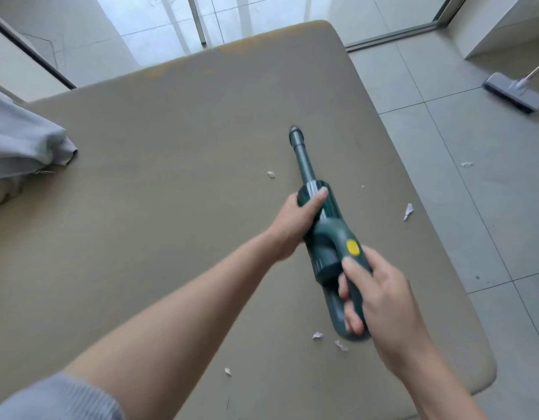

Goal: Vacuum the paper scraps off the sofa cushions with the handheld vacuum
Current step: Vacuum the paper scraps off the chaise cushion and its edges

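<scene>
While both hands (295,221) (380,295) grip the handheld vacuum (328,237) — paper scraps (271,174) scattered, sofa cushion (171,177)

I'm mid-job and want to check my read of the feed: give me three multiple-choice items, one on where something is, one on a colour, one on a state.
1. Where does the grey floor mop head lie?
A. on the cushion
B. on the tiled floor, to the right of the sofa
C. under the grey cloth

2. What colour is the button on the handheld vacuum?
A. red
B. white
C. yellow

3. How is the vacuum held?
A. by both hands
B. by the right hand only
C. it lies alone on the cushion

Answers:
1 B, the mop head sits on the tiles past the cushion's right edge.
2 C, a yellow patch shows on the dark green handle.
3 A, the left hand grips the body and the right hand grips the handle.
</scene>
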A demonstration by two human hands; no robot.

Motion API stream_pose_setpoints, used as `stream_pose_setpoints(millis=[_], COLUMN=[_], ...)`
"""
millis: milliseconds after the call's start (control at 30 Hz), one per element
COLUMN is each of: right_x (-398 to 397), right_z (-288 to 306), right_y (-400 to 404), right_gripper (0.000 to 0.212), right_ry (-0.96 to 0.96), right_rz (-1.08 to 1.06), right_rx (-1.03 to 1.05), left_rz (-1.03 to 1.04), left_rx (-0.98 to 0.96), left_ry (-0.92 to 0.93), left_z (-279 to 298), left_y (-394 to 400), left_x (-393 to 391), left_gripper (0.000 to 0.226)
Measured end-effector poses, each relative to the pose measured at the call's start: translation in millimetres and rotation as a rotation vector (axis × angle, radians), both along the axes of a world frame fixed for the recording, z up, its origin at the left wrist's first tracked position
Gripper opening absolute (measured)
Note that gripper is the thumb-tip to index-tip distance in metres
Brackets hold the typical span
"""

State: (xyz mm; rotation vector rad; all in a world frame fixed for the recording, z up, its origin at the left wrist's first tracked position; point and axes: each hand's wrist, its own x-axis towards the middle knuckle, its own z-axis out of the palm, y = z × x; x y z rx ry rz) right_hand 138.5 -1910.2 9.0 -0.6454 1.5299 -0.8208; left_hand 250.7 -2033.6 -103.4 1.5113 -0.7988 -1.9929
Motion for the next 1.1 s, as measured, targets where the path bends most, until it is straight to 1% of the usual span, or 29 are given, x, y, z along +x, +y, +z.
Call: stream_pose_setpoints(millis=[67, 133, 233, 267, 367, 433, 600, 700, 767, 833, 967, 1067, 1100], right_x=[-4, -3, 4, 8, 23, 30, 32, 33, 36, 38, 38, 36, 37], right_z=[14, 19, 11, 5, -10, -15, 4, 29, 39, 39, 18, 4, 4], right_y=[26, 41, 45, 44, 45, 55, 104, 150, 170, 175, 152, 153, 158], right_gripper=[0.016, 0.018, 0.017, 0.018, 0.019, 0.021, 0.015, 0.014, 0.015, 0.015, 0.025, 0.026, 0.026], right_ry=[-0.052, -0.081, -0.035, -0.024, -0.002, 0.047, 0.056, 0.058, 0.083, 0.103, 0.138, 0.138, 0.141], right_rz=[0.009, 0.021, 0.078, 0.097, 0.111, 0.111, 0.038, -0.011, -0.038, -0.057, -0.05, -0.046, -0.05], right_rx=[0.033, 0.052, 0.071, 0.079, 0.109, 0.102, 0.069, 0.077, 0.094, 0.104, 0.146, 0.158, 0.151], left_rz=[0.055, 0.107, 0.142, 0.153, 0.117, 0.071, 0.015, -0.051, -0.056, -0.028, 0.014, -0.003, -0.02], left_rx=[0.062, 0.128, 0.136, 0.131, 0.13, 0.147, 0.136, 0.166, 0.204, 0.213, 0.214, 0.227, 0.232], left_ry=[0.037, 0.028, -0.004, -0.015, -0.058, -0.066, -0.038, -0.035, -0.003, 0.017, -0.005, -0.015, -0.011], left_z=[3, 0, -3, -4, -10, -13, 6, 19, 27, 33, 26, 13, 8], left_y=[23, 42, 59, 61, 67, 71, 105, 145, 167, 177, 176, 175, 175], left_x=[1, 5, 18, 22, 36, 40, 33, 29, 25, 20, 15, 17, 18], left_gripper=[0.034, 0.043, 0.038, 0.042, 0.067, 0.071, 0.045, 0.042, 0.045, 0.051, 0.047, 0.029, 0.026])
